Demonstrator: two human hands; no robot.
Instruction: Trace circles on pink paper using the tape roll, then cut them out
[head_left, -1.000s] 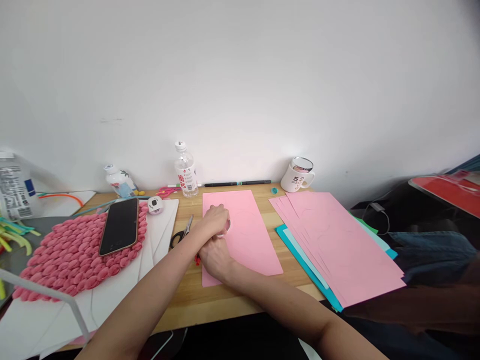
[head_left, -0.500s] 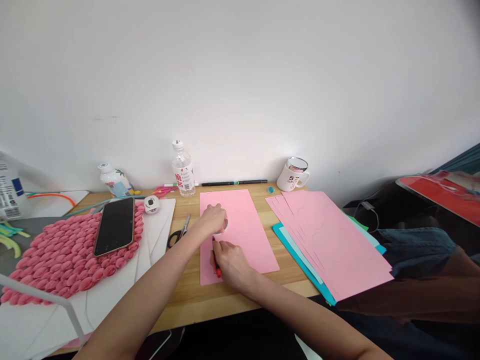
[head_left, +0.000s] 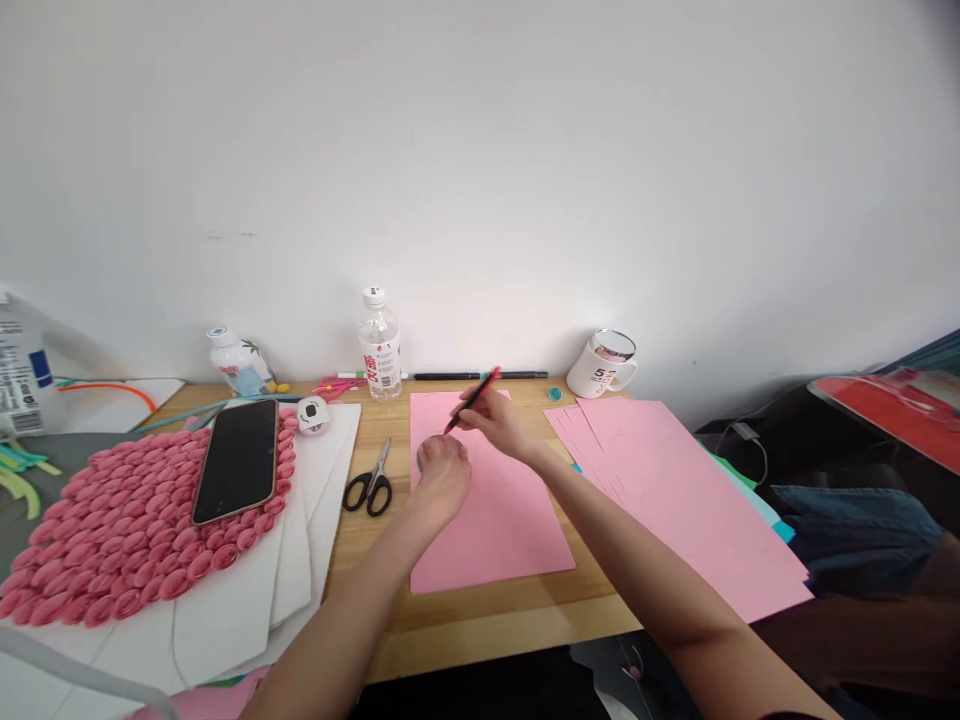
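A sheet of pink paper (head_left: 502,530) lies on the wooden table in front of me. On its left half my left hand (head_left: 444,475) presses down a small round object with a thin rim, mostly hidden under my fingers. Just above and to the right of it, my right hand (head_left: 491,418) grips a black pen with red ends (head_left: 472,400). The pen is tilted, its tip down close to the round object's upper edge; whether it touches the paper I cannot tell. Open scissors with black handles (head_left: 369,484) lie left of the sheet.
To the left, a phone (head_left: 238,460) rests on rows of pink paper petals (head_left: 135,530) over white sheets. A water bottle (head_left: 381,350), black pens (head_left: 446,377) and a white mug (head_left: 601,366) stand or lie along the wall. More pink sheets (head_left: 690,500) lie right.
My right hand has moved up from below the left hand to above and right of it, the pen now pointing downward. My left hand has shifted slightly lower, still on the round object.
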